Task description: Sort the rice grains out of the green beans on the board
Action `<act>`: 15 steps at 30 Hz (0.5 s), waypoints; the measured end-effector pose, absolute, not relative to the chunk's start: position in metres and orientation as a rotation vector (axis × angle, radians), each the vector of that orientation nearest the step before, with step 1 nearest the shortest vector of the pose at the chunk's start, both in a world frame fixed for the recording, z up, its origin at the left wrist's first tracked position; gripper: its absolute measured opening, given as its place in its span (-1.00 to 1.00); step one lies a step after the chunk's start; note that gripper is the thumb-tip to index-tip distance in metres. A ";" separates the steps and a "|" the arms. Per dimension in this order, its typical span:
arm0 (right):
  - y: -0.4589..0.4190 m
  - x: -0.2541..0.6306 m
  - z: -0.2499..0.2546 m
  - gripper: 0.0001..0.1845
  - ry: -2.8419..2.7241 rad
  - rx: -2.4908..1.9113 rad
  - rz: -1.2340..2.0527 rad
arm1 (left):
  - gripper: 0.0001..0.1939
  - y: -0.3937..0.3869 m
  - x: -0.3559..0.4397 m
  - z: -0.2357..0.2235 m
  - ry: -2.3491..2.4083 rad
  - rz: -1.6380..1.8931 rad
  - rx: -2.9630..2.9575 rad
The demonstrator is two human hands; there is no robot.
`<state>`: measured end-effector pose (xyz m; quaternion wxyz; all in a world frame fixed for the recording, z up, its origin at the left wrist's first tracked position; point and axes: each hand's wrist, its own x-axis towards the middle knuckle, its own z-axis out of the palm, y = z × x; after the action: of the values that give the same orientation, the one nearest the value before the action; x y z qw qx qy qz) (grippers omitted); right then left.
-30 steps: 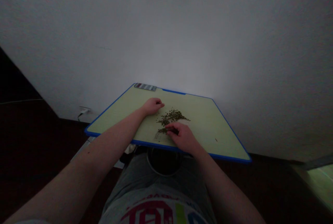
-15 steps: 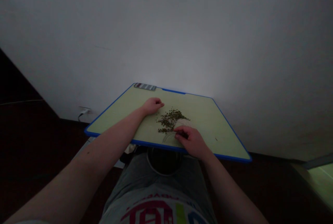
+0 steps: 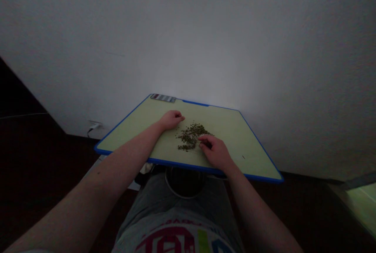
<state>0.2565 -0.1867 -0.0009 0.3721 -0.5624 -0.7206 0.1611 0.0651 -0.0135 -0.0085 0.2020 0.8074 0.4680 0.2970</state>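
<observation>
A loose heap of small greenish-brown grains [image 3: 190, 136] lies spread over a pale yellow-green board [image 3: 229, 123] with a blue rim. My right hand [image 3: 216, 152] is at the heap's right side, forefinger stretched over the grains and thumb apart from it. No object shows between those fingertips. Resting on the board left of and behind the heap is my left hand [image 3: 171, 120], its fingers curled in; whatever they may hold is hidden. Under the board's near edge, a round metal-rimmed pot [image 3: 185, 184] sits by my lap, its inside dark.
A flat phone-like thing [image 3: 163, 98] lies at the board's far left corner. One thin dark sliver [image 3: 243, 157] is on the board's right part. Behind stands a pale wall [image 3: 205, 49], with a plug and cord [image 3: 94, 127] low on the left.
My right hand drew back to the right from the near part of the grains, then moved slightly forward to their right side. My left hand has stayed still.
</observation>
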 end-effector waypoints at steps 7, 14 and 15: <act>-0.181 0.243 0.003 -0.75 -1.960 -1.350 0.534 | -0.64 -0.013 0.065 -0.008 1.301 0.837 2.275; -0.192 0.244 0.002 -0.74 -2.002 -1.302 0.601 | -0.65 -0.014 0.065 -0.007 1.280 0.844 2.283; -0.194 0.245 0.002 -0.74 -2.001 -1.296 0.610 | -0.64 -0.014 0.065 -0.007 1.278 0.845 2.279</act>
<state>0.2446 -0.1935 0.0022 0.3339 -0.4966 -0.7664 0.2336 0.0653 -0.0143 -0.0066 0.1964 0.8138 0.4563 0.3016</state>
